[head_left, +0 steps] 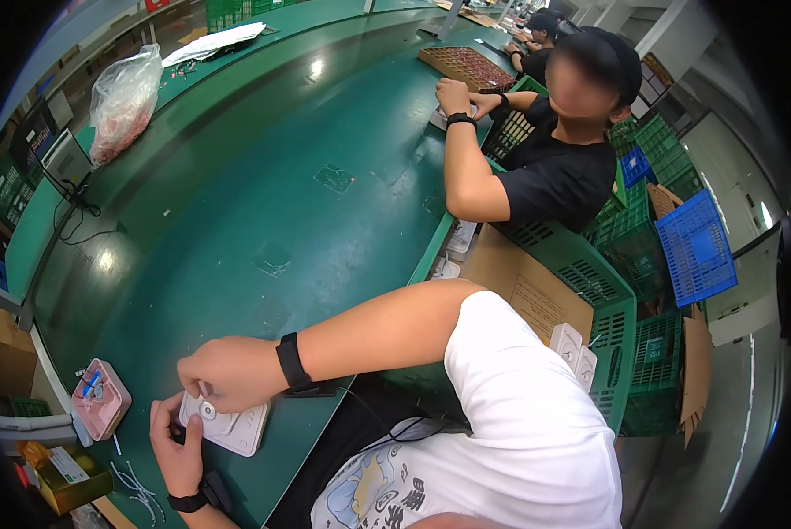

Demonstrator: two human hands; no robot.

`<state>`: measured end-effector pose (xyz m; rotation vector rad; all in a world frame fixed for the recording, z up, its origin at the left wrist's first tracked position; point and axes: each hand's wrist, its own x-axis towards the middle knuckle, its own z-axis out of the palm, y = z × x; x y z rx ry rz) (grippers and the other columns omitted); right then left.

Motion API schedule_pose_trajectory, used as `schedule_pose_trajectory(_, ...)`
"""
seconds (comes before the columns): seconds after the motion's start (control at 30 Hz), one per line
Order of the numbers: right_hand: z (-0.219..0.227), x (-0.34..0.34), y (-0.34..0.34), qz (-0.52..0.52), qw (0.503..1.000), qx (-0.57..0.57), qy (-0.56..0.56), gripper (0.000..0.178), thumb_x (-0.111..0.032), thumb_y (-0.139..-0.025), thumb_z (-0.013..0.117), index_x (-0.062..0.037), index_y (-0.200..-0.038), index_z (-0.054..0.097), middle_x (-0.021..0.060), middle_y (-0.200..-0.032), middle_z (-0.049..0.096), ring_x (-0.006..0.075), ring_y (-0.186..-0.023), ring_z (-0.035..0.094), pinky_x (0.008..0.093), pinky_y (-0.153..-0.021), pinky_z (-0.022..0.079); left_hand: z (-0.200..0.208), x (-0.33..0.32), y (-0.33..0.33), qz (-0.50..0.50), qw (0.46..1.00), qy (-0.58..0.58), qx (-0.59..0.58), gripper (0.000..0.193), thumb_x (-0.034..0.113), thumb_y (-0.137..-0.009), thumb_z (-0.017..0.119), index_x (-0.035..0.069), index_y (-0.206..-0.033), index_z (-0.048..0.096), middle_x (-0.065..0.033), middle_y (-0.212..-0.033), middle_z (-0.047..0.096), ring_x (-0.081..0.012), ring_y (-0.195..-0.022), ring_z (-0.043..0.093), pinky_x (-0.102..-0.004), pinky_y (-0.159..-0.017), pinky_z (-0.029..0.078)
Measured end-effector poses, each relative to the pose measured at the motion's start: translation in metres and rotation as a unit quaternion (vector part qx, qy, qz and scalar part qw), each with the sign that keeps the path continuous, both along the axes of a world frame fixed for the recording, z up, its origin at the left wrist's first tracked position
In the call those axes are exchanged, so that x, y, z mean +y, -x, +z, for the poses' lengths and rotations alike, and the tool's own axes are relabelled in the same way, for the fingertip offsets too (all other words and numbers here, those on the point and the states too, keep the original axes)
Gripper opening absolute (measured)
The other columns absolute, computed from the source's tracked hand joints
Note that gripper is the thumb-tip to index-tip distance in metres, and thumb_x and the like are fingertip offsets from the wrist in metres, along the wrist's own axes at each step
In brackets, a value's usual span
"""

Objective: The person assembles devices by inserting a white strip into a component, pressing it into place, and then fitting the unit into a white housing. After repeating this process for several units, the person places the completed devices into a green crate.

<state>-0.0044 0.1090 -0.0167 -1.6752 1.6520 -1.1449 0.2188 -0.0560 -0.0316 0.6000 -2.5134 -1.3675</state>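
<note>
A flat white plastic housing (241,434) with rounded corners and a round part in its middle lies on the green table near its front edge. My left hand (177,450) grips its left side, thumb on top and fingers along the edge. Over its far edge hovers my right hand (232,375), fingers curled into a pinch just above the round part. What that pinch holds, if anything, is too small to make out. Each wrist wears a black band.
A pink tray (102,410) with small parts stands left of my hands, near loose white cables (135,492) and a yellow box (76,476). Green crates (620,295) stand at my right. A co-worker (554,150) sits farther along; a plastic bag (124,106) lies at the far left.
</note>
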Motion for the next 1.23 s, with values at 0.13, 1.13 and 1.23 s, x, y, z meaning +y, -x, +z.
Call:
schedule_pose_trajectory(0.13, -0.008, -0.003, -0.001, -0.004, 1.0, -0.007, 0.02, 0.015, -0.003, -0.092, 0.073, -0.0071, -0.106, 0.068, 0.0101, -0.098, 0.077, 0.0379, -0.099, 0.076, 0.052, -0.082, 0.06, 0.0, -0.001, 0.001, 0.002, 1.0, -0.001, 0.001, 0.033, 0.01, -0.103, 0.078, -0.002, -0.133, 0.071, -0.0008, -0.11, 0.055, -0.0118, -0.094, 0.053, -0.0263, -0.079, 0.041)
schedule_pose_trajectory(1.13, -0.001, -0.002, 0.007, 0.001, 0.999, 0.017, 0.028, 0.013, -0.004, -0.091, 0.072, -0.0096, -0.102, 0.07, 0.0101, -0.095, 0.078, 0.0374, -0.097, 0.076, 0.0521, -0.083, 0.06, 0.004, 0.002, 0.002, 0.006, 1.0, -0.009, -0.002, 0.033, 0.014, -0.104, 0.079, -0.001, -0.133, 0.071, -0.0007, -0.109, 0.055, -0.012, -0.096, 0.056, -0.0266, -0.083, 0.043)
schedule_pose_trajectory(1.23, -0.005, -0.007, 0.008, 0.007, 1.0, 0.027, 0.015, 0.014, -0.004, -0.091, 0.073, -0.0103, -0.103, 0.07, 0.011, -0.097, 0.078, 0.0378, -0.098, 0.077, 0.0522, -0.086, 0.059, 0.005, 0.001, 0.002, 0.002, 1.0, 0.01, -0.016, 0.034, 0.015, -0.104, 0.079, 0.0, -0.133, 0.072, -0.0008, -0.109, 0.055, -0.0113, -0.096, 0.055, -0.0268, -0.082, 0.043)
